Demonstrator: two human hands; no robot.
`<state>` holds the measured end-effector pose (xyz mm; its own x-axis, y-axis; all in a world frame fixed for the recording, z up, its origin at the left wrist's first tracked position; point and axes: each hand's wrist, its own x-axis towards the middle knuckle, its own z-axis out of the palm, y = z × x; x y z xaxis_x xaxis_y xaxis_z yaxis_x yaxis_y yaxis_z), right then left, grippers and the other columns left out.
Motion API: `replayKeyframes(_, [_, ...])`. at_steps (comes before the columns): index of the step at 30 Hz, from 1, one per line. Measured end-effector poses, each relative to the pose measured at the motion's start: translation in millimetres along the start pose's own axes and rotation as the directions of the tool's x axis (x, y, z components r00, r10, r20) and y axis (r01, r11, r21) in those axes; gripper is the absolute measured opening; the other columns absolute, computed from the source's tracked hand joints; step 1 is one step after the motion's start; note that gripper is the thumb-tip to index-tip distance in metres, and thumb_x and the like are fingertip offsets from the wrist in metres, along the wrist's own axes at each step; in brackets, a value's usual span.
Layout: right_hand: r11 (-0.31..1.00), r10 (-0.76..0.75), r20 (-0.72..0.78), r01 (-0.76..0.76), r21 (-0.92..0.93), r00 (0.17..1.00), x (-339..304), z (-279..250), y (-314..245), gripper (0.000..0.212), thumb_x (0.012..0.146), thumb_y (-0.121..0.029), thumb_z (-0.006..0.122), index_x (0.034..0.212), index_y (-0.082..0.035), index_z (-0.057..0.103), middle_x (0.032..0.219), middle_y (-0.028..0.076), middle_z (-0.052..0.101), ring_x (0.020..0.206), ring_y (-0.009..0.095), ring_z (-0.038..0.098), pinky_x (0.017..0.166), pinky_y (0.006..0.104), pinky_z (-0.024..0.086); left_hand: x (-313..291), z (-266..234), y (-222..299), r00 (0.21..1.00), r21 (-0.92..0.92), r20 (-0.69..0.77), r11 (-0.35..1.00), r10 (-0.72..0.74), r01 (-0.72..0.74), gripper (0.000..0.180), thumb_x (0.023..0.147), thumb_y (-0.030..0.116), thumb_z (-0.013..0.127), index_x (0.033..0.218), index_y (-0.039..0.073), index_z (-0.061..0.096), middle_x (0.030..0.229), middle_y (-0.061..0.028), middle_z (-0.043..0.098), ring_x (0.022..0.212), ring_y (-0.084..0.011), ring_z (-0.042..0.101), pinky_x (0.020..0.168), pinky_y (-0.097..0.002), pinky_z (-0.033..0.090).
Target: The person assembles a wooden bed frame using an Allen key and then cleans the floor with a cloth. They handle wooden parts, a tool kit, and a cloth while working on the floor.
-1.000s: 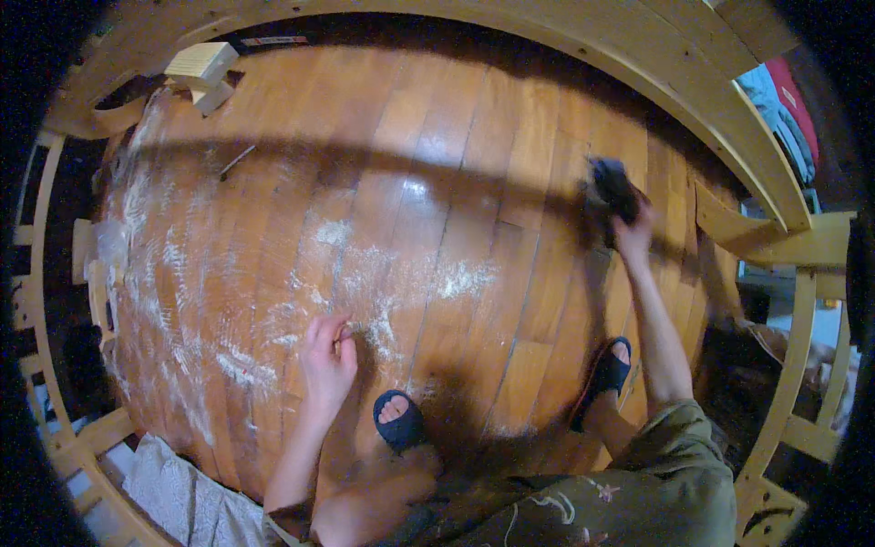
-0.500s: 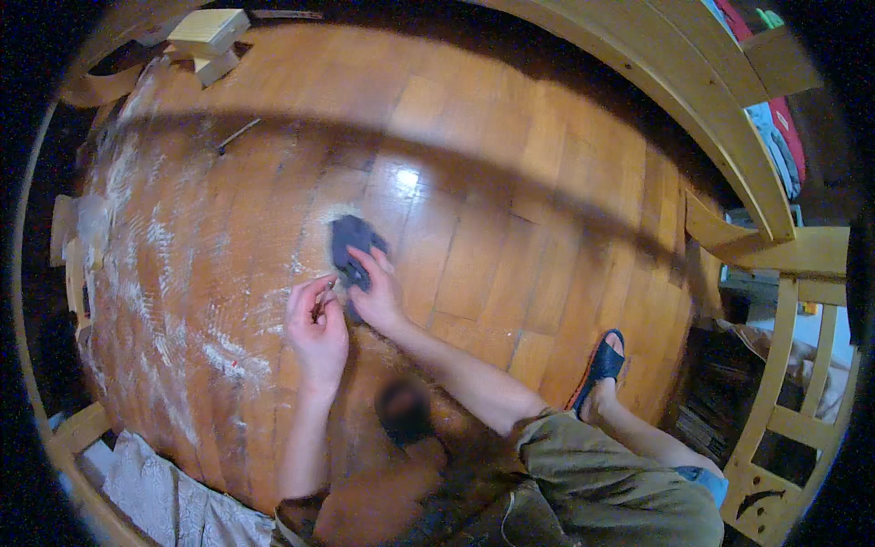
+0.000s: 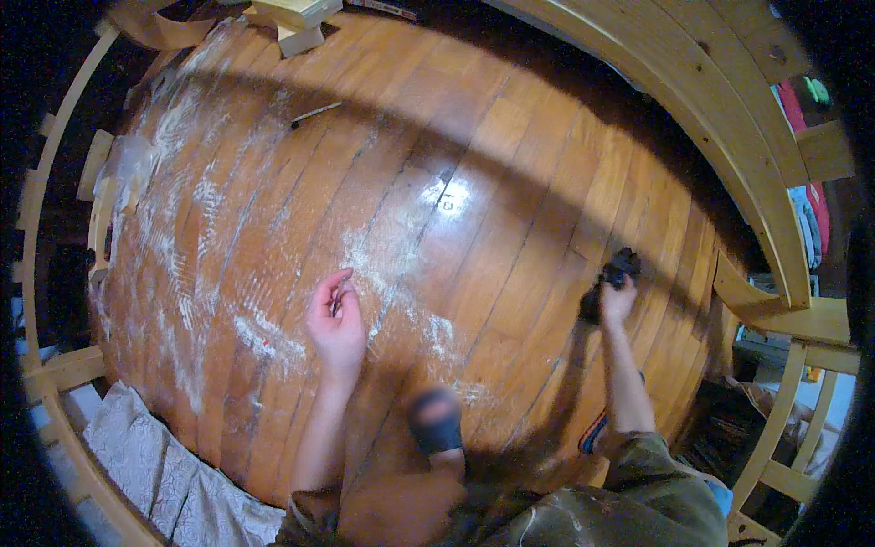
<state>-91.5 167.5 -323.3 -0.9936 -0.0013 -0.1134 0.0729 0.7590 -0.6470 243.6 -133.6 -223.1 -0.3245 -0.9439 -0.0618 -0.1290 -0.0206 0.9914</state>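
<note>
My right hand (image 3: 618, 303) is out to the right, closed on a bunched dark cloth (image 3: 622, 264) just over the wooden floor (image 3: 510, 228). Its shadow falls beside it on the boards. On the left, my left hand (image 3: 335, 319) is held with its fingers curled round toward the thumb. Something small, dark and thin shows between those fingers, too small to name. Whitish powder (image 3: 387, 260) is smeared on the boards beyond and beside my left hand.
More powder streaks (image 3: 182, 264) cover the left floor. A thin stick-like tool (image 3: 316, 115) lies farther off, near wooden blocks (image 3: 301, 38). Wooden frames (image 3: 784, 237) curve along the right side. A pale patterned cloth (image 3: 164, 465) hangs lower left. My slippered foot (image 3: 436, 424) is close by.
My right hand has swung far to the right, carrying the dark cloth from the middle of the floor. Powder shows where the cloth was. My left hand stays curled; the view has shifted.
</note>
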Motion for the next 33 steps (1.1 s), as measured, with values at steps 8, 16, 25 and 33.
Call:
replayKeyframes(8, [0.721,-0.683,0.396,0.482,0.497,0.614,-151.7,194.7,-183.7,0.043,0.06,-0.002,0.057,0.103,-0.007,0.058,0.105,0.014,0.056,0.099,0.032,0.051,0.09,0.0396,0.039,-2.6,15.2,14.6,1.0,0.219,-0.017,0.976,0.021,-0.017,0.023,0.083,0.0,0.052,0.106,-0.003,0.052,0.103,-0.009,0.056,0.097,-0.0163,0.052,0.086,-0.0277,0.042])
replayKeyframes(16, [0.502,-0.678,0.728,0.789,0.354,0.105,-67.0,-31.4,-185.3,0.044,0.063,-0.011,0.059,0.107,-0.012,0.054,0.11,0.012,0.049,0.101,0.033,0.047,0.087,0.0405,0.04,-12.1,36.6,1.7,0.974,0.331,0.183,0.925,0.13,-0.186,0.017,0.081,-0.002,0.052,0.098,-0.002,0.055,0.094,-0.0089,0.057,0.092,-0.0167,0.052,0.083,-0.029,0.042])
replayKeyframes(25, [0.857,-0.118,0.217,0.21,-0.471,0.969,51.4,-323.2,66.4,0.044,0.062,-0.008,0.058,0.106,-0.01,0.055,0.11,0.016,0.049,0.102,0.035,0.047,0.087,0.0398,0.041,-32.5,151.3,73.5,0.613,0.435,0.79,0.716,-0.013,-0.546,0.013,0.076,-0.001,0.053,0.088,0.0,0.057,0.084,-0.011,0.058,0.079,-0.0215,0.057,0.068,-0.0312,0.047])
replayKeyframes(33, [0.983,-0.031,-0.53,-0.069,-0.169,0.847,242.2,-394.9,294.1,0.047,0.061,-0.009,0.06,0.107,-0.004,0.053,0.112,0.018,0.048,0.104,0.037,0.045,0.09,0.0418,0.039,-101.7,308.9,183.6,0.302,0.359,0.919,0.216,-0.255,-0.908,0.018,0.079,0.01,0.052,0.095,0.007,0.06,0.086,-0.0171,0.058,0.074,-0.0356,0.057,0.064,-0.0403,0.047])
